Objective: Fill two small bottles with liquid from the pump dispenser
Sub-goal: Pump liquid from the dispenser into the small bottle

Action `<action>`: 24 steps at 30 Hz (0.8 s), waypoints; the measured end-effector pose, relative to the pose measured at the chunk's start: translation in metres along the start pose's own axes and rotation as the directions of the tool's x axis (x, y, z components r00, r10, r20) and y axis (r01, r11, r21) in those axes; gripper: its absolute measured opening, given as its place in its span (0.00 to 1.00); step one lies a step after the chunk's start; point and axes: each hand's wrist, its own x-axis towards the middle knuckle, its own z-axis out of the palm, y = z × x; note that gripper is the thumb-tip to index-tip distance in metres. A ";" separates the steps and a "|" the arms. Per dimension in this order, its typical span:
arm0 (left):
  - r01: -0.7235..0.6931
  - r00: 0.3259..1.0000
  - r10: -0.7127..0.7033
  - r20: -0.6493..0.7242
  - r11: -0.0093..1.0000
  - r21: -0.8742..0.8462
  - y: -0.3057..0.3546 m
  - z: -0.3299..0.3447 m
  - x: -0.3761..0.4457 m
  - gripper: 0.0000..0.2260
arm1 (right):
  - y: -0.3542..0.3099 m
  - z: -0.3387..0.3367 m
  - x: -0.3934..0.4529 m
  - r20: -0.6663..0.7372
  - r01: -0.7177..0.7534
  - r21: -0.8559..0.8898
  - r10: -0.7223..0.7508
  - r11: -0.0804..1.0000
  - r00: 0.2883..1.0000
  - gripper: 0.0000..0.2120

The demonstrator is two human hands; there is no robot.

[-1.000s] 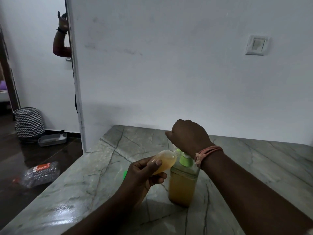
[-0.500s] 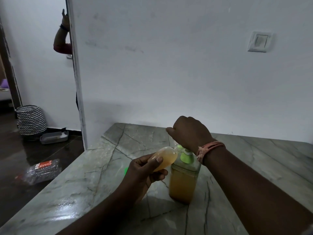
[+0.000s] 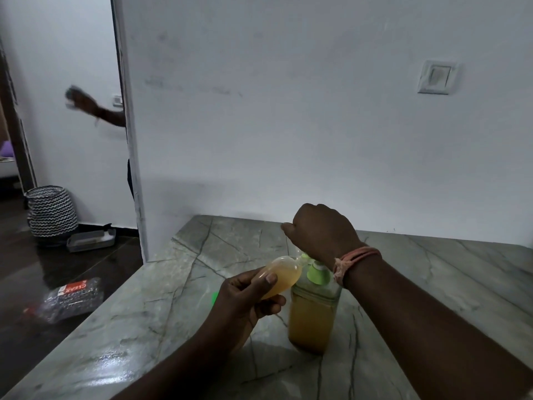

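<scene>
You tipped the small clear plastic bottle [image 3: 281,277], gripped in your left hand [image 3: 245,304], to the spout while your right hand [image 3: 321,232], fingers curled, pressed the green-topped amber pump dispenser [image 3: 313,310] standing on the grey marble counter [image 3: 202,284], so it'd catch the liquid.

We see two bare forearms reaching in from the bottom edge, with no sleeves showing. Our right hand [image 3: 320,232] has a band of pinkish-orange thread [image 3: 356,259] wound several times round the wrist, its strands frayed. Our left hand [image 3: 245,301] has short, plain nails.
</scene>
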 end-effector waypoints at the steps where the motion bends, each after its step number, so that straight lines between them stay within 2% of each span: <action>1: 0.002 1.000 -0.002 0.001 1.000 0.001 0.000 0.000 0.002 0.20 | 0.001 0.003 -0.002 -0.023 -0.024 0.028 0.025 0.999 0.999 0.20; 4: 0.010 1.000 -0.010 -0.010 1.000 -0.001 -0.002 0.000 0.004 0.21 | 0.006 0.007 -0.004 -0.001 -0.054 0.085 0.054 0.995 0.999 0.19; 11: 0.006 1.000 -0.006 -0.002 1.000 0.006 0.000 0.001 -0.002 0.20 | 0.001 -0.004 0.000 0.092 0.012 -0.003 -0.012 1.000 0.996 0.19; 13: 0.007 1.000 -0.007 -0.003 1.000 -0.001 0.000 0.001 -0.002 0.20 | -0.001 -0.004 0.000 0.061 0.026 -0.019 -0.024 0.999 0.998 0.19; 15: 0.005 1.000 -0.005 -0.008 1.000 0.001 0.000 -0.001 0.000 0.21 | 0.001 0.001 0.000 0.029 -0.026 0.033 0.025 0.999 0.999 0.19; 19: 0.006 1.000 -0.006 -0.007 1.000 0.007 -0.001 -0.001 0.002 0.21 | 0.006 0.007 -0.002 0.093 -0.100 0.132 0.088 0.986 0.992 0.20; 24: 0.001 1.000 -0.001 -0.009 1.000 0.007 0.000 0.002 -0.001 0.18 | 0.004 -0.001 0.000 0.114 -0.042 0.038 0.038 0.998 0.993 0.18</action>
